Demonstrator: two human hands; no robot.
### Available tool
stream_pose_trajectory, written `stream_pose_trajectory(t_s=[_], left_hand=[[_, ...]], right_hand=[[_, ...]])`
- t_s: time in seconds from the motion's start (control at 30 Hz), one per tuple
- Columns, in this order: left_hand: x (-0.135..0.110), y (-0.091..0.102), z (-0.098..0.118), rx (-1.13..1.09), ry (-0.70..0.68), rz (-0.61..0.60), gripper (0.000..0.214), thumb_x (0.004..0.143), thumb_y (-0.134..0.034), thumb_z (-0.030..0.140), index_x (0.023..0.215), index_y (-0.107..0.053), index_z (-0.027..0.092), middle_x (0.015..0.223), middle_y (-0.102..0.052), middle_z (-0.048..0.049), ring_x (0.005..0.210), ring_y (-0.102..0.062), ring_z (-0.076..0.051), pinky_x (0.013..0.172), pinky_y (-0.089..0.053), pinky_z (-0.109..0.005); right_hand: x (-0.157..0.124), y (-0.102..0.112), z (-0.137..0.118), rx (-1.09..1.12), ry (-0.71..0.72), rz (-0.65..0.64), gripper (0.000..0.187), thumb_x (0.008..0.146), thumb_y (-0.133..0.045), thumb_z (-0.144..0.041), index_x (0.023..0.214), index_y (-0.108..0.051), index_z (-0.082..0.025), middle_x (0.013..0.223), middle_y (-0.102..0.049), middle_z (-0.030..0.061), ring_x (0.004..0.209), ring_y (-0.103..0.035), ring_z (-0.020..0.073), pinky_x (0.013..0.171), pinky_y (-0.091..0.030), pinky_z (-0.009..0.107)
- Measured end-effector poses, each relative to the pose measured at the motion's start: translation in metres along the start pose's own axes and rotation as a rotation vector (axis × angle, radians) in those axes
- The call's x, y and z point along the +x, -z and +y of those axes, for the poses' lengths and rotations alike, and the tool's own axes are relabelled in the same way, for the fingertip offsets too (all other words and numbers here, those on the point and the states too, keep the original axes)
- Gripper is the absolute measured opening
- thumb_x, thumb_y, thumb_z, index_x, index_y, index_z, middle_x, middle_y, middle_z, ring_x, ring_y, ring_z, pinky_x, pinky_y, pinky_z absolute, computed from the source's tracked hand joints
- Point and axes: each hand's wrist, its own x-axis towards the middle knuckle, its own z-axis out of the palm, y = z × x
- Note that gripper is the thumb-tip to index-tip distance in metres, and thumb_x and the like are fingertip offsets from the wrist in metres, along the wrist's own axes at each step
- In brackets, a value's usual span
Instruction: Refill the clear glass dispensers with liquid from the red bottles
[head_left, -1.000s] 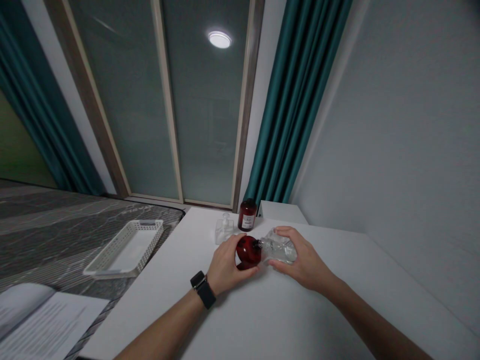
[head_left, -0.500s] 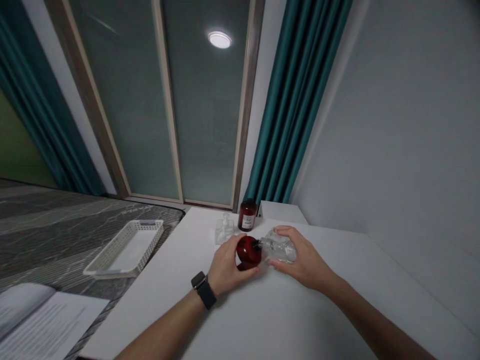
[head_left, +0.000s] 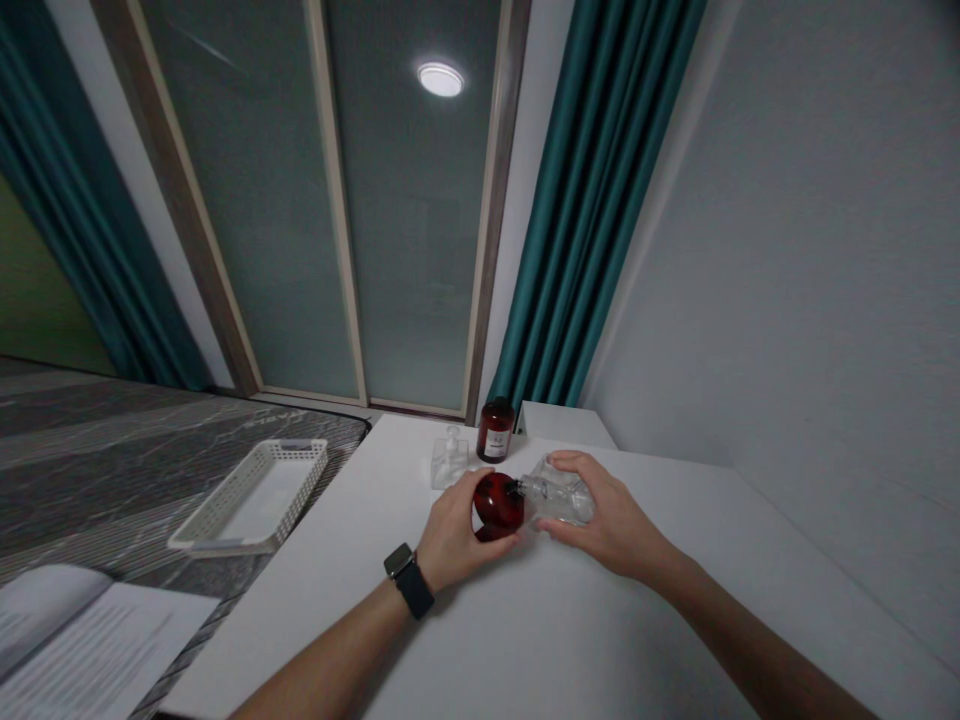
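Note:
My left hand, with a dark watch on its wrist, is closed around a dark red-brown bottle just above or on the white table. A clear bottle lies tilted on its side in my right hand, thumb and fingers around its body. Its neck points left and meets the black-rimmed neck of the red-brown bottle. Whether liquid passes between them I cannot tell. Just behind my left hand stands a clear square pump bottle. Beside it is a labelled brown bottle with a dark cap.
Left of the table, a white perforated basket rests on a grey patterned surface. An open book lies nearer me. A white box-like piece stands beyond the table's far edge, before a teal curtain. A grey wall bounds the right.

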Motion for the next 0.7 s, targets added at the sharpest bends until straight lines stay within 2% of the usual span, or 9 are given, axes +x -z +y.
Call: stream_pose_trajectory(t_s=[0.7], left_hand=[[-0.0012, -0.0022, 0.0004, -0.036, 0.017, 0.007, 0.070, 0.069, -0.080, 0.031, 0.129, -0.045, 0.020, 0.126, -0.062, -0.0107, 0.112, -0.062, -0.028, 0.098, -0.051, -0.045]], right_hand=[[0.0030, 0.0033, -0.0012, -0.017, 0.015, -0.019, 0.050, 0.075, -0.076, -0.029, 0.118, -0.051, -0.024, 0.124, -0.063, 0.0127, 0.119, -0.060, 0.0308, 0.101, -0.049, 0.053]])
